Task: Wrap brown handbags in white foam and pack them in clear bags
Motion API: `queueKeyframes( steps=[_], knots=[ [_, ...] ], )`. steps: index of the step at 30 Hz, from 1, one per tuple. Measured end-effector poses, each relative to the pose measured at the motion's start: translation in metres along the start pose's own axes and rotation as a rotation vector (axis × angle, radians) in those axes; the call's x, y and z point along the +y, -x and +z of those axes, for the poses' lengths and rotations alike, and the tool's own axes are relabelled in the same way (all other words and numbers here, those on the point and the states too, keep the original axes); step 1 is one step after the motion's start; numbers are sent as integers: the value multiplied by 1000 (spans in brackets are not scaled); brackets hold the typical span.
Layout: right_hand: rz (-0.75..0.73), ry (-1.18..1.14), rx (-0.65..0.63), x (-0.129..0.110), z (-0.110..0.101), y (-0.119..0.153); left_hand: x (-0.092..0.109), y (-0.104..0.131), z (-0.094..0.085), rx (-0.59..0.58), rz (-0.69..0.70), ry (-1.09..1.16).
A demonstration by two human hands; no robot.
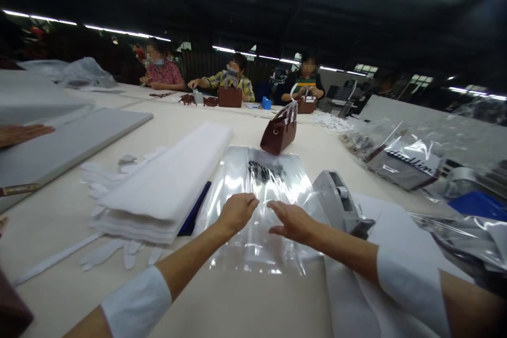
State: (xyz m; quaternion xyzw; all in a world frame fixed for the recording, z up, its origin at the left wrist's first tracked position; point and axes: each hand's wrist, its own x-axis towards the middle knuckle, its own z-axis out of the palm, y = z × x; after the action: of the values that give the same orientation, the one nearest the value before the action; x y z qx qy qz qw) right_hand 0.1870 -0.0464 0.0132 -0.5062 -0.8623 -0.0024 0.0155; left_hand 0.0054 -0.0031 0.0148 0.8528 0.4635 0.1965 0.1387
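Clear plastic bags point(263, 248) with dark lettering lie flat in front of me. Over the middle of them is my left hand point(237, 211), its fingers curled into a pinch; what is between the fingertips, if anything, I cannot make out. My right hand point(293, 222) hovers just beside it, thumb and fingers apart, palm turned inward, holding nothing. Just beyond the bags a dark red handbag point(279, 131) stands on the table, its handles wrapped in clear film. A grey tape dispenser point(335, 198) sits right of the bags.
Left of the bags lies a folded stack of white sheets point(158, 185). Another person's hand point(26, 133) rests on a grey board point(87, 140) at far left. Wrapped bags point(407, 161) crowd the right side. Several people work across the table point(190, 132).
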Motion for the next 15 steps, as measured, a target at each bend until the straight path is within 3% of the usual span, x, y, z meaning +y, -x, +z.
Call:
queueKeyframes(
  steps=[6, 8, 10, 15],
  knots=[
    [-297, -60, -260, -4, -6, 14, -10, -12, -3, 204, -86, -112],
    [-310, -131, -308, -11, -11, 13, -7, -15, -5, 274, -39, -157],
    [-211, -197, -252, -18, -13, 4, 3, -14, -6, 313, 70, -200],
    [93, -273, 24, -26, -6, -35, 40, 2, -13, 378, 380, -309]
  ],
)
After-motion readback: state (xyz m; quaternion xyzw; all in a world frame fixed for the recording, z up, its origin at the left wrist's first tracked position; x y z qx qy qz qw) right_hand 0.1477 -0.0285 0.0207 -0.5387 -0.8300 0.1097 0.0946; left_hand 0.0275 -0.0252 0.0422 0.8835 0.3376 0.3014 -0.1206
